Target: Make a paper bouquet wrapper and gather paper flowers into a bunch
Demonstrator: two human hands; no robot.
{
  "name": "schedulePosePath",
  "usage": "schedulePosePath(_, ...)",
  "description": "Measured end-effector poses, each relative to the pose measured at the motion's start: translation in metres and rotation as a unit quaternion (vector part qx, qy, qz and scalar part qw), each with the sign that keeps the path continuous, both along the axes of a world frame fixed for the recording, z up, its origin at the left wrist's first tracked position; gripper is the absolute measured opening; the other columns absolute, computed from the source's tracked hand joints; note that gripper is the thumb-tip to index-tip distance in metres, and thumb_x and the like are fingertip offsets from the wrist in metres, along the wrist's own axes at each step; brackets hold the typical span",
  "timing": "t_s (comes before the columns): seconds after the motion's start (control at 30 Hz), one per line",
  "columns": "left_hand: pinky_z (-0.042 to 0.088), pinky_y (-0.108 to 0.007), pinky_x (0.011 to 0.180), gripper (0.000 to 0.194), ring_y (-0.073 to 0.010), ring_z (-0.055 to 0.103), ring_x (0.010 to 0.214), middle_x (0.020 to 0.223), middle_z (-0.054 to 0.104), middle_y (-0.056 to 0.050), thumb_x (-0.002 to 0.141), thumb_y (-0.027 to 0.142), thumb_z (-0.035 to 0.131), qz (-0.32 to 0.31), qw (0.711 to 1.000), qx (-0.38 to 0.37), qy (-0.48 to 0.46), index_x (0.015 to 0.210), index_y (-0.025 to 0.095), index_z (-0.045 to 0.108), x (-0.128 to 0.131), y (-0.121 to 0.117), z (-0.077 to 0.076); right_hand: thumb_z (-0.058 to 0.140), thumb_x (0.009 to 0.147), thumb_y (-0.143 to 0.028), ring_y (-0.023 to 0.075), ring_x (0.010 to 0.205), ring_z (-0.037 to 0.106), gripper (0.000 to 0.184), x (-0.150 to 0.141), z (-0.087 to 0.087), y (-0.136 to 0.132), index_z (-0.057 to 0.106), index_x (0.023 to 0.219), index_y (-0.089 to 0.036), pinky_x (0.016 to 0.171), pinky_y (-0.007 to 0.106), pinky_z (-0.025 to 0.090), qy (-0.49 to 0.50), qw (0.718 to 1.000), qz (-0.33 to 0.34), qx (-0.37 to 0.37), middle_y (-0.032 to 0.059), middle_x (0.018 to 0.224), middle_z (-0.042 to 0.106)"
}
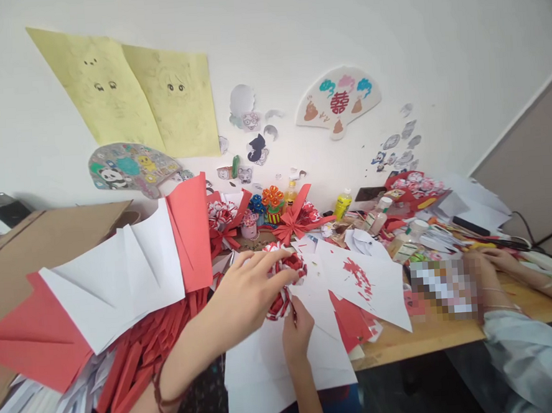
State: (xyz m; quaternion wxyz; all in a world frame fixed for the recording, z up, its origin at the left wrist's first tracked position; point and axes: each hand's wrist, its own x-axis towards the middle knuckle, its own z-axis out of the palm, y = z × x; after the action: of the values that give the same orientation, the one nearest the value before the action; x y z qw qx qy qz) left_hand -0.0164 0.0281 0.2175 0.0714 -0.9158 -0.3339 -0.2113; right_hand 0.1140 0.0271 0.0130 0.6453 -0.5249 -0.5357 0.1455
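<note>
My left hand [248, 289] curls over a red and white paper flower [287, 277] and grips its top. My right hand [296, 330] pinches the lower edge of the same flower from below. Both hands work above white paper sheets [262, 369] lying near the front edge of the wooden table [428, 337].
A pile of folded red and white papers [112, 285] lies at the left on a cardboard box [35, 240]. Finished paper flowers [300, 220], glue bottles [342, 203] and scraps crowd the back. Another person's hands [490, 268] rest at the right. Drawings hang on the wall.
</note>
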Motion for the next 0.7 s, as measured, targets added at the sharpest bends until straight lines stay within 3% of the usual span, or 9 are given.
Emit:
schedulePosePath(0.13, 0.039, -0.040, 0.087, 0.026, -0.0232, 0.058, 0.104, 0.122, 0.060, -0.008, 0.102, 0.025, 0.040, -0.040, 0.998, -0.025, 0.050, 0.121, 0.026, 0.058, 0.004, 0.025, 0.021, 0.042, 0.092, -0.020, 0.0195, 0.088, 0.066, 0.030, 0.002, -0.012, 0.004, 0.068, 0.103, -0.012, 0.080, 0.028, 0.052, 0.021, 0.998, 0.050, -0.008, 0.0091, 0.095, 0.070)
schedulePosePath(0.23, 0.040, -0.039, 0.088, 0.035, -0.0246, 0.057, 0.104, 0.118, 0.060, -0.010, 0.098, 0.030, 0.051, -0.070, 0.994, -0.049, 0.066, 0.132, 0.021, 0.052, 0.008, 0.037, 0.030, 0.043, 0.089, -0.018, 0.0198, 0.091, 0.065, 0.030, 0.002, -0.012, 0.005, 0.068, 0.105, -0.012, 0.083, 0.028, 0.051, 0.028, 0.996, 0.076, -0.031, 0.0093, 0.098, 0.070)
schedulePosePath(0.33, 0.041, -0.037, 0.089, 0.035, -0.0245, 0.058, 0.104, 0.116, 0.060, -0.010, 0.095, 0.029, 0.057, -0.101, 0.989, -0.077, 0.077, 0.128, 0.017, 0.057, 0.011, 0.048, 0.033, 0.044, 0.090, -0.020, 0.0189, 0.088, 0.064, 0.029, -0.001, -0.009, 0.005, 0.067, 0.105, -0.012, 0.080, 0.026, 0.050, 0.039, 0.994, 0.093, -0.049, 0.0089, 0.098, 0.069)
schedulePosePath(0.43, 0.043, -0.035, 0.085, 0.030, -0.0235, 0.060, 0.097, 0.109, 0.062, -0.009, 0.091, 0.031, 0.063, -0.118, 0.984, -0.101, 0.090, 0.118, 0.017, 0.065, 0.013, 0.055, 0.033, 0.044, 0.091, -0.024, 0.0170, 0.077, 0.060, 0.026, -0.004, -0.008, 0.005, 0.067, 0.095, -0.013, 0.070, 0.024, 0.047, 0.049, 0.992, 0.094, -0.068, 0.0064, 0.085, 0.067)
schedulePosePath(0.53, 0.044, -0.032, 0.079, 0.028, -0.0220, 0.061, 0.091, 0.103, 0.063, -0.008, 0.088, 0.032, 0.068, -0.132, 0.980, -0.123, 0.087, 0.112, 0.017, 0.068, 0.013, 0.060, 0.036, 0.044, 0.091, -0.026, 0.0178, 0.079, 0.060, 0.028, -0.007, -0.010, 0.005, 0.067, 0.097, -0.013, 0.071, 0.025, 0.047, 0.063, 0.990, 0.095, -0.080, 0.0067, 0.086, 0.067)
schedulePosePath(0.7, 0.046, -0.030, 0.078, 0.029, -0.0199, 0.064, 0.091, 0.104, 0.069, -0.008, 0.093, 0.037, 0.060, -0.185, 0.960, -0.208, 0.039, 0.116, 0.020, 0.068, 0.004, 0.073, 0.043, 0.046, 0.091, -0.028, 0.0178, 0.081, 0.061, 0.029, -0.008, -0.012, 0.006, 0.069, 0.099, -0.012, 0.073, 0.026, 0.048, 0.088, 0.986, 0.118, -0.081, 0.0065, 0.090, 0.068)
